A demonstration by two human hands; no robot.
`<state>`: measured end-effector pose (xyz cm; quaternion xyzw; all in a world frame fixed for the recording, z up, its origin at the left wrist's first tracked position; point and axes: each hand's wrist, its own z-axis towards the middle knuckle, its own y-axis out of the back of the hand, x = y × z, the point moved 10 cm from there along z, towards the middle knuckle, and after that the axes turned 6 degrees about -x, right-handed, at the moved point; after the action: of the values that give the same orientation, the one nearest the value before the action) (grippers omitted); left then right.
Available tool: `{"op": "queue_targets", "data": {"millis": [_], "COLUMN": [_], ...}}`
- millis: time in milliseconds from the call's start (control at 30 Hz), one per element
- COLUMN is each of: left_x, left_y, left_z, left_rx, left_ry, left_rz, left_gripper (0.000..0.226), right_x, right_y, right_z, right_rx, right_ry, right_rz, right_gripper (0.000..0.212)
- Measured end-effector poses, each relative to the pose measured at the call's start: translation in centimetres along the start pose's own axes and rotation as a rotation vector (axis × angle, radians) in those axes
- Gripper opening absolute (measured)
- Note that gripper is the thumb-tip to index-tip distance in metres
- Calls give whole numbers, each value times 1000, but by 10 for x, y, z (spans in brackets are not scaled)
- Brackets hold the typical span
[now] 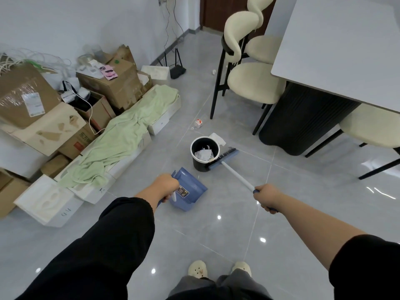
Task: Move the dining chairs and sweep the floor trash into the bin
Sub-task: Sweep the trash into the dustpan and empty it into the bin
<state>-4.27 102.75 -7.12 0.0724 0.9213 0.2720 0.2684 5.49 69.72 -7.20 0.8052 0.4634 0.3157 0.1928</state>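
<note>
L hand (167, 184) grips dustpan (191, 190); R hand (267, 197) holds broom (225, 157) at bin (198, 166) rim.

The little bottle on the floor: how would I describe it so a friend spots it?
From the grey table on the right, find the nearer high-backed cream chair. On the tiles just left of its black front leg, beyond the black bin, lies the small bottle. Unlike the white paper nearby, it has a red-and-white label.
</note>
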Motion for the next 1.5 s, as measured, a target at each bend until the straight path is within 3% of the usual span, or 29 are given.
{"op": "queue_targets", "data": {"millis": [200, 433, 567, 733, 867, 1033, 1233, 1400, 1500], "left_x": [-8, -27, -50, -89, -130, -180, -216, -217, -215], "left_y": [-20, -31, -36, -46, -48, -49, -63, -58, -51], "left_z": [3, 6, 16, 39, 61, 90, 132, 153, 163], "left_rx": [64, 106, 104, 100, 76, 62, 61, -67, -100], "left_ry": [71, 74, 57, 98, 125, 140, 216, 233, 237], "left_rz": [-24, -40, -99, -168, -195, -231, -111, 140, 180], "left_gripper": [12, 11, 15, 19, 20, 16, 9, 29, 23], "right_x": [41, 63, 54, 54, 68, 106, 181, 241, 265], "right_y": [-17, -14, 14, 70, 122, 178, 216, 208, 183], "right_z": [6, 18, 37, 87, 133, 184, 251, 306, 336], "right_rx": [11, 33, 9, -101, -117, -62, -5, 64, 122], "right_ry": [91, 157, 182, 280, 294, 348, 394, 357, 315], "right_rz": [-150, -147, -155, -455, -542, -466, -375, -245, -222], "right_gripper": [30, 34, 30, 31, 38, 32, 41, 40, 40]}}
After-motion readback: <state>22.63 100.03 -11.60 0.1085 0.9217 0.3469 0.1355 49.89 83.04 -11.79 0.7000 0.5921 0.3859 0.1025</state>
